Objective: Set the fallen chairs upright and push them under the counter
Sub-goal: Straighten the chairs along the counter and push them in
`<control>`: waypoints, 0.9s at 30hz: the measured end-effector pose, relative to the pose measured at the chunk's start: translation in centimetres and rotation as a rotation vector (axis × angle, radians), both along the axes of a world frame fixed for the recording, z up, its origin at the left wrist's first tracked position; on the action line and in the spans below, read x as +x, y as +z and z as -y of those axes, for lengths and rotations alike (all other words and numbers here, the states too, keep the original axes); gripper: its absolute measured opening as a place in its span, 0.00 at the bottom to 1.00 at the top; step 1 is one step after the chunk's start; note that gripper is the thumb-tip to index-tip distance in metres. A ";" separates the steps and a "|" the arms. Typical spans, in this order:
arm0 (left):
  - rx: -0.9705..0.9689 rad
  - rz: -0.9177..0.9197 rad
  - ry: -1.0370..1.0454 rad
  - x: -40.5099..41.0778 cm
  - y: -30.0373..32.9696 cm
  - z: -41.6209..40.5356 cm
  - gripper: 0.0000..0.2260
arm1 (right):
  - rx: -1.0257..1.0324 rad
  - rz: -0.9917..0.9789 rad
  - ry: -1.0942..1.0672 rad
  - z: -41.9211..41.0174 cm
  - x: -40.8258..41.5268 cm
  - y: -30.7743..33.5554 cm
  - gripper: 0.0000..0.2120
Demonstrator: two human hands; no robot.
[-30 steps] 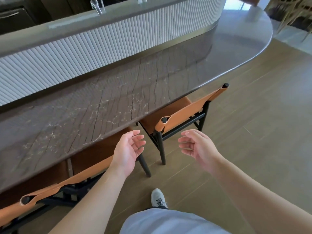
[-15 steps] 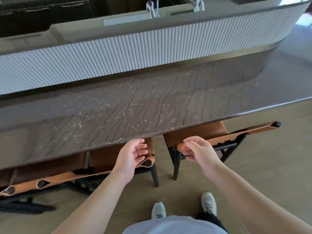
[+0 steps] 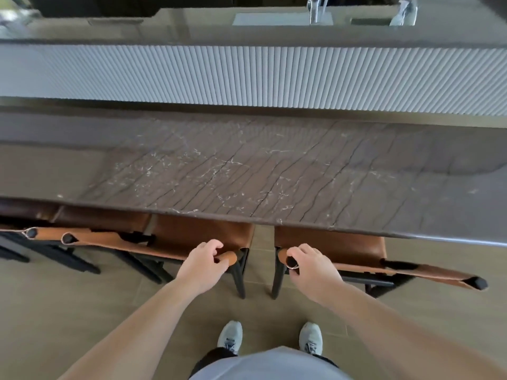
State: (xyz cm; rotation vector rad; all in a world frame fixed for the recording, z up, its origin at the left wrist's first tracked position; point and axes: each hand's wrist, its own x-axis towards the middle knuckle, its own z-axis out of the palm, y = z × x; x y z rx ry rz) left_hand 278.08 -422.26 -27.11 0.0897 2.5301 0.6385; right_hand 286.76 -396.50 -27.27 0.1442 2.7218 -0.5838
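Observation:
Two upright chairs with tan leather seats and black frames stand side by side, their seats partly under the dark marble counter (image 3: pixel 247 171). My left hand (image 3: pixel 204 266) grips the right end of the left chair's (image 3: pixel 197 234) leather backrest. My right hand (image 3: pixel 310 266) grips the left end of the right chair's (image 3: pixel 332 248) backrest, around its black post top. The right chair's backrest runs out to the right to a black post end (image 3: pixel 480 282).
A third tan chair (image 3: pixel 35 233) stands at the far left under the counter. Behind the counter rises a white ribbed wall (image 3: pixel 247 75) with a sink and taps (image 3: pixel 315 9) above. My feet in grey shoes (image 3: pixel 269 337) stand on brown floor tiles.
Both hands were open and apart from the chairs; they have now closed on the two backrest ends. The view has turned to face the counter squarely.

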 end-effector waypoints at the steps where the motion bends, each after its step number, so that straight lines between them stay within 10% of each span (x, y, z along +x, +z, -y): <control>1: -0.097 -0.059 -0.084 0.2 -0.1 0.1 0.16 | 0.036 0.004 0.052 -0.1 -0.1 -0.3 0.17; 10: -0.461 -0.312 -0.560 -0.8 -0.9 0.7 0.13 | 0.268 0.020 0.098 0.8 -0.9 -2.0 0.15; 27: -0.357 -0.362 -0.915 -4.6 -0.6 1.0 0.11 | 0.409 0.104 0.181 2.4 -2.4 -1.3 0.09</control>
